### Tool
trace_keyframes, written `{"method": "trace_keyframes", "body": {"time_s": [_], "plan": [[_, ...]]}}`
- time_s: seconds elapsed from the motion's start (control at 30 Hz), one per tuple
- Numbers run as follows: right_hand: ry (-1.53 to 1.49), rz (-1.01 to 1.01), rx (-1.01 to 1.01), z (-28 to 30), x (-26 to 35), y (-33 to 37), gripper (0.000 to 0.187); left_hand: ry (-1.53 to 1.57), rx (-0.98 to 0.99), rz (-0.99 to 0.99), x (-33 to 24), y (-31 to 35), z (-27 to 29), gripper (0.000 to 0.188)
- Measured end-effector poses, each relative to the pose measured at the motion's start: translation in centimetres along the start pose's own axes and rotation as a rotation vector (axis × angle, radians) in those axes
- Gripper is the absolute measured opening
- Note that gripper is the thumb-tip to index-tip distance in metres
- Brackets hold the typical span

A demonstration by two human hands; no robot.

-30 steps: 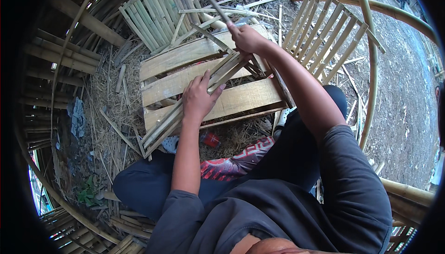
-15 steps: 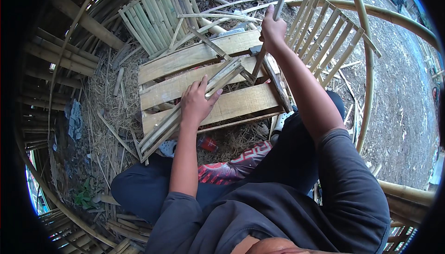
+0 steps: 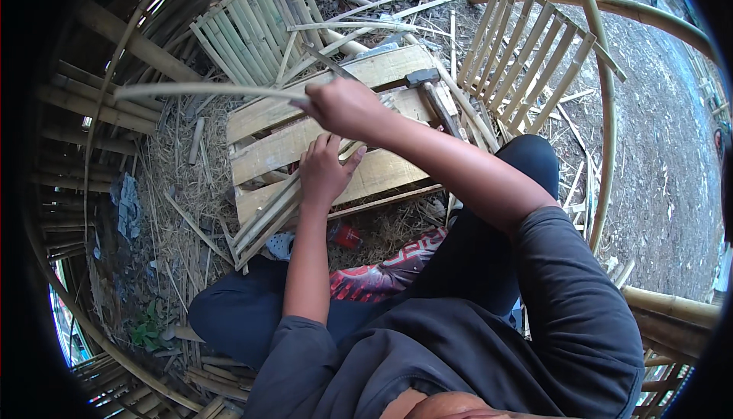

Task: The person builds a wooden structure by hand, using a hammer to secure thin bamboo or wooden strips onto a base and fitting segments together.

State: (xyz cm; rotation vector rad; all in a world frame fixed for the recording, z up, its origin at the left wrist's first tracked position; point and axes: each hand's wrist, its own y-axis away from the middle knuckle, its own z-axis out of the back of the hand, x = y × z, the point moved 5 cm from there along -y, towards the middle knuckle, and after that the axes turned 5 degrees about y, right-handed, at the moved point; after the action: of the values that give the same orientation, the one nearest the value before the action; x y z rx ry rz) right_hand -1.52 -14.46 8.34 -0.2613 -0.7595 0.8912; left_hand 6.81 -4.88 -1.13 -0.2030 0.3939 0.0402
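Observation:
My right hand [image 3: 340,106] is closed round a long thin bamboo strip [image 3: 206,90], which sticks out to the left above the low slatted wooden bench [image 3: 397,171]. Just below it, my left hand [image 3: 327,171] lies over a narrow bundle of bamboo slats [image 3: 263,216], fingers over the top and thumb on the near side, holding it against the bench. The bundle slants down toward my left knee; my right hand and forearm hide its upper end. A hammer [image 3: 435,94] with a wooden handle lies on the bench's right side. A dark flat strip [image 3: 328,60] shows beyond my right hand.
A bamboo slat panel [image 3: 244,45] leans at the far left, and an open slatted bamboo rack [image 3: 527,52] stands at the right. Curved bamboo poles [image 3: 603,136] frame the space. Straw and offcuts litter the ground. A red-labelled container [image 3: 345,236] sits under the bench.
My right hand has swung from the far right, beyond the hammer, to the left over the bundle, and the strip in it now points left. My left hand has stayed in place.

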Motion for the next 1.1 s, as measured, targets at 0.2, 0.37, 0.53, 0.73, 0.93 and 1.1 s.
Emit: {"method": "trace_keyframes", "body": {"time_s": [0.2,0.37,0.53,0.73,0.93,1.1], "plan": [[0.124,0.054,0.221,-2.6,2.1,2.5,0.030,-0.004,0.040,-0.005,2.2,0.2,-2.1,0.054],[0.176,0.113,0.176,-5.6,1.8,4.7,0.029,-0.017,0.092,0.041,3.2,0.5,-3.0,0.054],[0.155,0.142,0.141,-7.5,1.1,7.4,0.022,0.006,0.003,-0.103,3.2,1.4,-4.0,0.058],[-0.332,-0.177,-0.231,-0.6,-3.4,4.0,0.041,-0.025,-0.021,-0.002,2.4,1.7,-2.4,0.084],[-0.746,-0.739,-0.480,5.2,-13.1,5.0,0.061,-0.123,-0.164,-0.102,1.2,1.5,-1.0,0.077],[-1.311,-0.993,-0.667,6.3,-17.9,8.1,0.059,-0.093,-0.210,-0.089,1.3,1.1,0.1,0.071]]}}
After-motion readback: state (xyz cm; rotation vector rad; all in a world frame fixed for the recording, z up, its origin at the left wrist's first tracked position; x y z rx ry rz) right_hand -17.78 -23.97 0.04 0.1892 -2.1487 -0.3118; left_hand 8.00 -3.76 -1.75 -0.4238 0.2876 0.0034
